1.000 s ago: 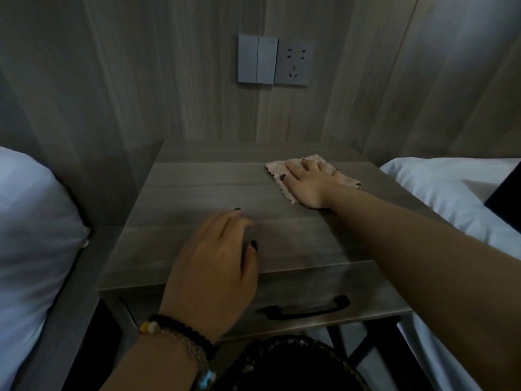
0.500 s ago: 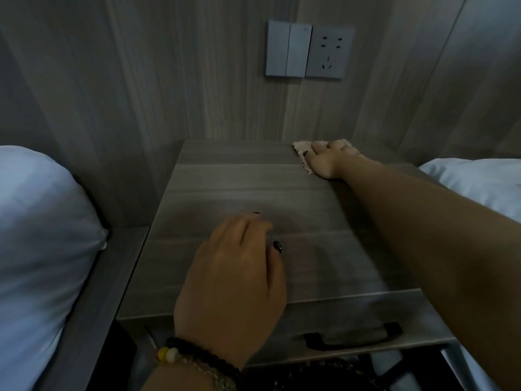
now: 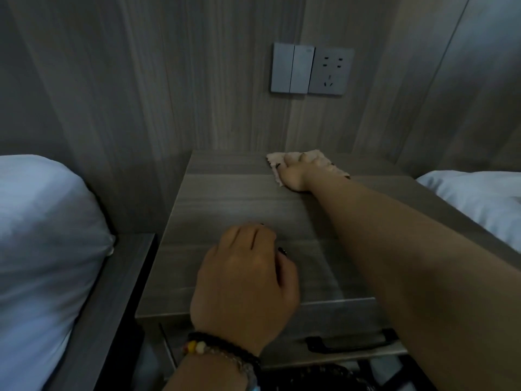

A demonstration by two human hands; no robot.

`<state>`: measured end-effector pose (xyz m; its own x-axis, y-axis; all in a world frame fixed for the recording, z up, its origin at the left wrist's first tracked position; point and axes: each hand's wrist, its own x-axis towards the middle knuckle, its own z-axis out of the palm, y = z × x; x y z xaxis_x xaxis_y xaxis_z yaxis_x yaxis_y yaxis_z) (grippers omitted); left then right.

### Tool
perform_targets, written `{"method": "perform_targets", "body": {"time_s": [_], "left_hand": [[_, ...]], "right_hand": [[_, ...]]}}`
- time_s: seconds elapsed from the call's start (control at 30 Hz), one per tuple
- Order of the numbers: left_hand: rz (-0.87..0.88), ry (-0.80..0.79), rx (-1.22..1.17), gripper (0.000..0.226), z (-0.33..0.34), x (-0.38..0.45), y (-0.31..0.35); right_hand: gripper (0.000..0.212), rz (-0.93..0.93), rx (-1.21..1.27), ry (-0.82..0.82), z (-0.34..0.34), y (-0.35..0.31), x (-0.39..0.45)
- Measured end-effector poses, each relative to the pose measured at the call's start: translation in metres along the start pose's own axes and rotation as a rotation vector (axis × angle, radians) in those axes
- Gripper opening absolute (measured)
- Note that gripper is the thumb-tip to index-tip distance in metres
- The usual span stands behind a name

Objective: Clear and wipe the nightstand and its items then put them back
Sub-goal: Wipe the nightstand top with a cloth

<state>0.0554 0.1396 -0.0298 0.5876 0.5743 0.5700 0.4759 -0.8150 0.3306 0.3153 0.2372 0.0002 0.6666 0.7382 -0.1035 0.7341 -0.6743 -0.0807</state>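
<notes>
Pressing flat on a pale cloth (image 3: 293, 158), the right hand (image 3: 300, 172) lies at the far edge of the nightstand (image 3: 225, 198), close to the wood-panelled wall (image 3: 169, 80). Its fingers stretch forward over the fabric, fairly straight, and the heel of the palm rests on the wooden top just behind the cloth. The cloth shows past the fingertips and along both sides of the hand, crumpled and flat against the surface.

Nearer the camera, the left hand (image 3: 245, 280) rests on the front part of the same top, knuckles up, fingers loosely bent with the tips touching the wood and holding nothing. Dark polish shows on the nails. A string of dark beads with a few yellow and white ones (image 3: 214, 347) circles the left wrist.

Below the front edge, a drawer front carries a dark handle (image 3: 349, 341), partly hidden by the right forearm.

On the wall above the nightstand sit a grey double switch (image 3: 292, 68) and, touching it on the right, a socket plate (image 3: 330, 71). A white pillow (image 3: 42, 235) lies on the bed to the left, and white bedding (image 3: 476, 198) shows at the right.
</notes>
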Motion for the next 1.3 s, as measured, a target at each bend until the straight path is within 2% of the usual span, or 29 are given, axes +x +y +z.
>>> {"method": "perform_targets", "body": {"time_s": [0.2,0.33,0.53,0.67,0.77,0.87,0.97,1.2,1.3], "left_hand": [[-0.002,0.004,-0.022,0.031,-0.001,-0.003,-0.002],[-0.027,-0.005,-0.052,0.017,-0.005,-0.009,-0.003],[-0.098,-0.018,-0.098,0.021,-0.021,-0.028,-0.003],[-0.146,0.027,-0.09,0.022,-0.036,-0.042,-0.016],[-0.267,0.05,-0.073,0.033,-0.045,-0.049,-0.03],[-0.529,0.036,-0.25,0.045,-0.055,-0.048,-0.043],[-0.674,0.076,-0.488,0.048,-0.059,-0.046,-0.051],[-0.743,0.228,-0.704,0.04,-0.062,-0.042,-0.05],[-0.768,0.299,-0.746,0.043,-0.061,-0.039,-0.05]], "right_hand": [[0.06,-0.073,0.001,0.003,0.007,0.016,-0.054],[0.058,-0.127,0.002,0.016,0.013,0.028,-0.109],[0.057,-0.193,0.007,0.023,0.022,0.044,-0.182],[0.057,-0.234,0.004,0.054,0.029,0.046,-0.221],[0.056,-0.225,-0.012,0.059,0.032,0.038,-0.238],[0.056,-0.211,-0.01,0.046,0.032,0.025,-0.246],[0.057,-0.223,-0.008,0.03,0.032,0.007,-0.251],[0.058,-0.36,-0.015,0.002,0.039,-0.058,-0.264],[0.058,-0.413,-0.018,-0.016,0.041,-0.085,-0.263]]}}
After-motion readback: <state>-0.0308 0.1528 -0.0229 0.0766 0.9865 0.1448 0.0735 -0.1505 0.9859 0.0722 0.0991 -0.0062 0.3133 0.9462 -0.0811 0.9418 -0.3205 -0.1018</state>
